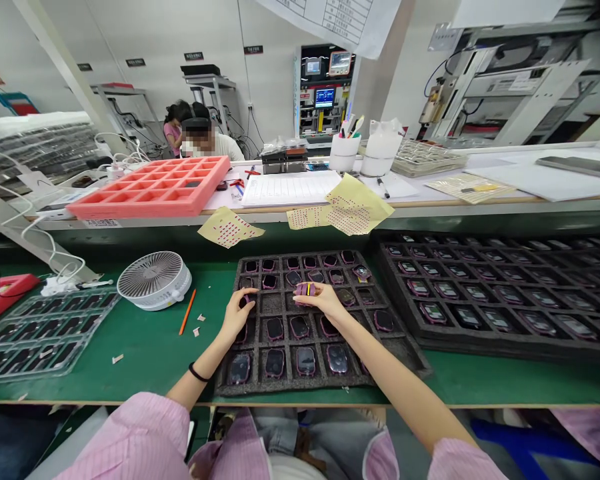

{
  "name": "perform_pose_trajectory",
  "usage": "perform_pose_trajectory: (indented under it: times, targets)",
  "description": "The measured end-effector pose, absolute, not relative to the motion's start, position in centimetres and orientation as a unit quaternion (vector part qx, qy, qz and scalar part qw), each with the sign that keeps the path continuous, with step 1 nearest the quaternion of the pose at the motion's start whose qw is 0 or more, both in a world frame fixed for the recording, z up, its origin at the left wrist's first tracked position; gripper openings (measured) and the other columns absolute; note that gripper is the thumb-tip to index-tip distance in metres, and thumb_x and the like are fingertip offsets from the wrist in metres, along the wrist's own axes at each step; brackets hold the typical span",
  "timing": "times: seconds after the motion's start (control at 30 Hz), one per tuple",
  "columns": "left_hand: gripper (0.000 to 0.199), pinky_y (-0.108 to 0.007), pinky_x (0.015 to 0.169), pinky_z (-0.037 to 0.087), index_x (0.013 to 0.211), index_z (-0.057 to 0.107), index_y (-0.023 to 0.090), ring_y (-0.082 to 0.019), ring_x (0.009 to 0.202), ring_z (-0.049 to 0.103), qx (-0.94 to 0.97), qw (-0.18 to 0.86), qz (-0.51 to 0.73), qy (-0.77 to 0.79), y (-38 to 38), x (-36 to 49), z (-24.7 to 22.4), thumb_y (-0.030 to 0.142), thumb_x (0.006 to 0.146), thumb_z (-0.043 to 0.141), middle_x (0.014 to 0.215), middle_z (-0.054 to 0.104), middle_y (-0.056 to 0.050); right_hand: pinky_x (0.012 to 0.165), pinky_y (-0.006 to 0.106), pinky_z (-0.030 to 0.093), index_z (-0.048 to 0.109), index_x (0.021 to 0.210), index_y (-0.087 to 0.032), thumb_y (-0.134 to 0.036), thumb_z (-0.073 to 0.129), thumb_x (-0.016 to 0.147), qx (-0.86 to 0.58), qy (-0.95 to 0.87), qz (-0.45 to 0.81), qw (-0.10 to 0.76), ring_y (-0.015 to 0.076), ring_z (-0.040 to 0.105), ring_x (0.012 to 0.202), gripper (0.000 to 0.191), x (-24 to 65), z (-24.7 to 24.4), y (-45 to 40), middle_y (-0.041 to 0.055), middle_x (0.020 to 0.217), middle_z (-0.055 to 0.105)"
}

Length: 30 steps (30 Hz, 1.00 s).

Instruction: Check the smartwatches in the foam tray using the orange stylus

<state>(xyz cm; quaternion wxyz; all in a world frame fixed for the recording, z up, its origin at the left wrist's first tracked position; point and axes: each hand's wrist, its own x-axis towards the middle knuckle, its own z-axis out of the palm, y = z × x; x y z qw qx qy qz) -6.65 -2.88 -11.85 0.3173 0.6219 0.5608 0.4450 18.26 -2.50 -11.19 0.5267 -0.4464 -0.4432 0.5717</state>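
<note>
- Right hand (321, 300): we see the thumb and fingers drawn together, pinching a rounded pink-framed unit (302, 289) crossed by a yellow strip (309, 289). The unit lies over the upper middle of the tray.
- Left hand (237, 315): we see the fingers curved downward, their tips at a dark unit (245, 301) in a compartment. We cannot tell whether they grip it.
- Arms: both forearms are bare and reach forward from pink striped sleeves (145, 433). A black wrist band (197, 372) circles the left wrist.
- Under the hands: a dark foam tray (285, 388) has a coarse texture and square compartments. Most hold glossy, round-cornered units.
- To the right: a second foam tray (480, 341) holds rows of similar units.
- To the left: a green bench mat (130, 347) bears an orange pencil (187, 312), a round white fan (154, 280) with a ribbed grille, and a clear plastic tray (43, 337) with moulded cells.
- Beyond: a red foam tray (153, 187) sits on a shelf, and yellow dotted sheets (355, 205) overhang its edge.
</note>
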Motion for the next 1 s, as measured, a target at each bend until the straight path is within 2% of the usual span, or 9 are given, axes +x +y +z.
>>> perform_pose_trajectory:
  times: [0.1, 0.2, 0.3, 0.37, 0.47, 0.57, 0.73, 0.9, 1.0]
  targets:
    - [0.035, -0.045, 0.11, 0.031, 0.101, 0.067, 0.024, -0.026, 0.117, 0.053, 0.629, 0.311, 0.437, 0.563, -2.9, -6.3, -11.6, 0.01, 0.07, 0.059, 0.114, 0.063, -0.006, 0.065, 0.03, 0.053, 0.073, 0.078, -0.015, -0.029, 0.089, 0.041, -0.443, -0.441, 0.581, 0.52, 0.0147, 0.064, 0.057, 0.043, 18.3, -11.1, -2.5, 0.0007, 0.068, 0.072]
    - [0.049, -0.047, 0.114, 0.026, 0.118, 0.06, 0.022, -0.029, 0.131, 0.042, 0.661, 0.28, 0.432, 0.546, -3.5, -5.1, -10.7, 0.014, 0.07, 0.066, 0.13, 0.054, -0.01, 0.065, 0.032, 0.055, 0.073, 0.079, -0.014, -0.031, 0.089, 0.043, -0.437, -0.442, 0.602, 0.501, 0.0161, 0.066, 0.058, 0.043, 18.3, -10.8, -2.7, 0.0037, 0.071, 0.074]
    - [0.066, -0.044, 0.118, 0.021, 0.134, 0.05, 0.024, -0.028, 0.14, 0.03, 0.742, 0.281, 0.413, 0.447, -4.1, -3.2, -9.1, 0.022, 0.072, 0.072, 0.147, 0.038, -0.011, 0.07, 0.034, 0.057, 0.072, 0.081, -0.014, -0.032, 0.088, 0.046, -0.419, -0.443, 0.64, 0.468, 0.0192, 0.07, 0.065, 0.042, 18.5, -10.4, -3.1, 0.0062, 0.076, 0.075]
    - [0.07, -0.041, 0.117, 0.023, 0.137, 0.047, 0.026, -0.027, 0.14, 0.033, 0.786, 0.32, 0.387, 0.361, -4.3, -1.7, -8.0, 0.024, 0.072, 0.073, 0.149, 0.038, -0.01, 0.073, 0.036, 0.058, 0.072, 0.084, -0.015, -0.033, 0.088, 0.048, -0.398, -0.446, 0.666, 0.447, 0.0215, 0.072, 0.071, 0.043, 18.6, -10.1, -3.4, 0.0073, 0.082, 0.075]
    - [0.059, -0.04, 0.111, 0.034, 0.131, 0.055, 0.026, -0.027, 0.128, 0.048, 0.808, 0.373, 0.35, 0.292, -3.9, 0.1, -7.2, 0.023, 0.074, 0.073, 0.137, 0.054, -0.01, 0.073, 0.036, 0.058, 0.072, 0.088, -0.016, -0.036, 0.087, 0.05, -0.375, -0.453, 0.684, 0.432, 0.0232, 0.073, 0.076, 0.046, 18.6, -9.8, -3.6, 0.0074, 0.085, 0.075]
    - [0.048, -0.039, 0.103, 0.042, 0.118, 0.065, 0.024, -0.027, 0.113, 0.06, 0.802, 0.384, 0.352, 0.291, -2.8, 1.3, -7.1, 0.024, 0.072, 0.074, 0.121, 0.066, -0.01, 0.072, 0.033, 0.059, 0.071, 0.089, -0.017, -0.042, 0.085, 0.052, -0.379, -0.457, 0.675, 0.438, 0.0216, 0.072, 0.077, 0.046, 18.6, -9.9, -3.4, 0.0065, 0.083, 0.075]
    - [0.05, -0.038, 0.096, 0.047, 0.116, 0.066, 0.022, -0.027, 0.109, 0.063, 0.809, 0.325, 0.347, 0.345, -0.9, 1.7, -7.4, 0.021, 0.067, 0.077, 0.118, 0.068, -0.011, 0.065, 0.034, 0.059, 0.068, 0.087, -0.017, -0.055, 0.071, 0.069, -0.426, -0.469, 0.624, 0.458, 0.0196, 0.07, 0.068, 0.042, 19.5, -10.3, -2.3, 0.0079, 0.078, 0.073]
    - [0.05, -0.04, 0.098, 0.045, 0.11, 0.069, 0.02, -0.03, 0.108, 0.064, 0.839, 0.279, 0.257, 0.39, 0.1, 1.3, -8.2, 0.018, 0.061, 0.08, 0.114, 0.07, -0.011, 0.057, 0.035, 0.056, 0.064, 0.086, -0.018, -0.051, 0.052, 0.084, -0.507, -0.514, 0.526, 0.449, 0.0197, 0.066, 0.059, 0.036, 20.8, -11.2, -1.2, 0.0057, 0.065, 0.067]
    - [0.051, -0.037, 0.098, 0.046, 0.109, 0.069, 0.02, -0.028, 0.109, 0.064, 0.845, 0.29, 0.232, 0.385, 0.1, 1.1, -8.6, 0.017, 0.059, 0.081, 0.114, 0.07, -0.008, 0.071, 0.037, 0.054, 0.064, 0.07, -0.018, -0.044, 0.054, 0.083, -0.549, -0.566, 0.432, 0.438, 0.0223, 0.064, 0.075, 0.031, 21.1, -11.8, -1.0, 0.0051, 0.066, 0.064]
